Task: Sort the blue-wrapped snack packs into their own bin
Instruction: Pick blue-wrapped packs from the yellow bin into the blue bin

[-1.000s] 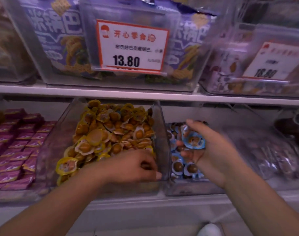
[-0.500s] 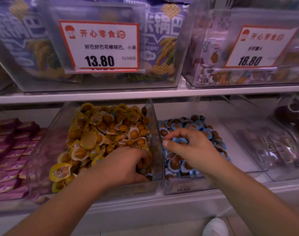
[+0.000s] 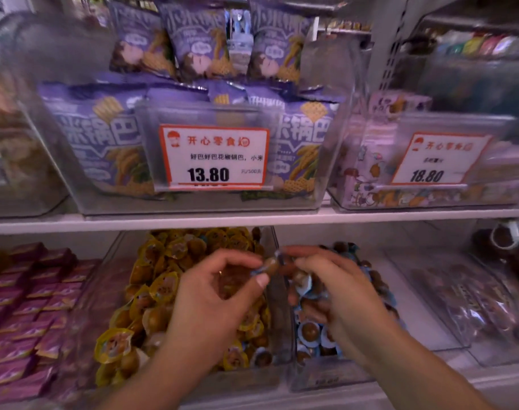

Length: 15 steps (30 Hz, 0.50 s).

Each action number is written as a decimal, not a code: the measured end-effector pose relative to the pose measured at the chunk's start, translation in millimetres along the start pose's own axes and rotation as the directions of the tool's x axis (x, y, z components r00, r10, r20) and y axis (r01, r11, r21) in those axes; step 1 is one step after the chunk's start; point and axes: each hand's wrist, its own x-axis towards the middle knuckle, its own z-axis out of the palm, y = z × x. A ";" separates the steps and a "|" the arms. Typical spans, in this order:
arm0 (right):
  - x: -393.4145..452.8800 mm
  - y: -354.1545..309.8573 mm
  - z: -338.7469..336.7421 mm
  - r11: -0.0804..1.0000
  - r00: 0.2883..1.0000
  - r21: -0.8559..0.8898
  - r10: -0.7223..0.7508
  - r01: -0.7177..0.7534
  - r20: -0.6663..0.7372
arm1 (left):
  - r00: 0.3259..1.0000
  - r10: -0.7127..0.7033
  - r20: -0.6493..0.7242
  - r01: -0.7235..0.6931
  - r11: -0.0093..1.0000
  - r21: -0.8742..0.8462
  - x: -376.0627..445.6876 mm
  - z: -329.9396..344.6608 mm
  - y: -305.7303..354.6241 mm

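Left hand: the left hand (image 3: 214, 303) is hovering over the yellow-pack bin (image 3: 125, 255), thumb and forefinger pinching a small blue-wrapped pack (image 3: 268, 266) right above the divider wall (image 3: 277, 291) between the two bins.
Right hand: the right hand (image 3: 338, 294) is reaching in from the blue-pack bin (image 3: 326, 377); its fingertips (image 3: 288, 250) are meeting the same pack, though blur is hiding whether they are gripping it or only touching.
Task's thing: the pinched pack is hanging in the air between both hands, not yet inside the blue bin; more blue packs (image 3: 310, 331) are lying below the right palm.
Handover risk: if the left fingers are letting go before the right ones are closing, the pack is likely falling back among the yellow packs (image 3: 163, 288) or wedging against the divider.
Slippery wrapper: the film looks glossy, so a light pinch on one crimped edge is probably prone to slipping.
Leftover strays: a blue-rimmed pack (image 3: 261, 358) seems to be sitting at the front of the yellow bin, and others may be hiding under the heap.
Spill risk: the right wrist is crossing low over the blue pile, so a quick pull back may be flicking packs over the front lip onto the shelf (image 3: 252, 217) edge below.
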 end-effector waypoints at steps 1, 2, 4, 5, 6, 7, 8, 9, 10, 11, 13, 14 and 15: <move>-2.7 -2.5 3.9 0.998 0.997 0.041 0.041 -0.043 0.062 | 0.998 0.065 0.017 -0.066 0.996 0.063 -2.0 4.7 2.0; -4.4 -4.4 6.1 0.994 0.991 0.075 0.069 -0.078 0.113 | 0.991 0.131 0.028 -0.134 0.981 0.142 -2.5 9.1 3.2; -4.2 -4.5 5.3 0.992 0.988 0.071 0.092 -0.101 0.122 | 0.979 0.185 0.087 -0.202 0.942 0.268 -1.7 12.4 3.3; -2.7 -3.4 3.0 0.994 0.991 0.047 0.096 -0.101 0.095 | 0.974 0.174 0.145 -0.211 0.930 0.300 -1.7 12.2 2.9; -0.5 -2.3 -1.3 0.995 0.992 0.028 0.095 -0.098 0.077 | 0.966 0.152 0.209 -0.213 0.928 0.307 -2.4 11.1 1.8; 2.4 -1.7 -6.8 0.995 0.994 0.029 0.090 -0.093 0.068 | 0.960 0.123 0.253 -0.197 0.937 0.289 -3.7 9.1 -0.1; 5.9 -2.0 -13.6 0.995 0.995 0.045 0.081 -0.084 0.059 | 0.961 0.092 0.260 -0.160 0.953 0.257 -4.5 6.0 -2.3; 10.8 -2.6 -21.1 0.995 0.997 0.059 0.075 -0.077 0.037 | 0.971 0.066 0.230 -0.120 0.966 0.231 -4.4 2.7 -4.7; 16.9 -2.7 -29.0 0.997 0.998 0.048 0.067 -0.067 -0.004 | 0.983 0.047 0.179 -0.088 0.969 0.229 -3.7 -0.7 -7.7; 24.1 -3.0 -36.7 0.998 0.996 0.020 0.059 -0.057 -0.063 | 0.991 0.031 0.127 -0.064 0.964 0.258 -2.2 -4.1 -11.4; 41.2 -3.8 -53.0 0.998 0.978 0.005 0.059 -0.059 -0.200 | 0.996 -0.016 0.091 -0.016 0.942 0.337 1.4 -10.4 -20.6; 50.1 -4.7 -61.9 0.996 0.964 0.044 0.081 -0.072 -0.253 | 0.990 -0.059 0.127 0.008 0.929 0.369 2.8 -12.8 -24.3; 56.9 -6.9 -69.5 0.991 0.951 0.103 0.109 -0.082 -0.288 | 0.970 -0.120 0.210 0.027 0.915 0.402 3.2 -14.1 -27.7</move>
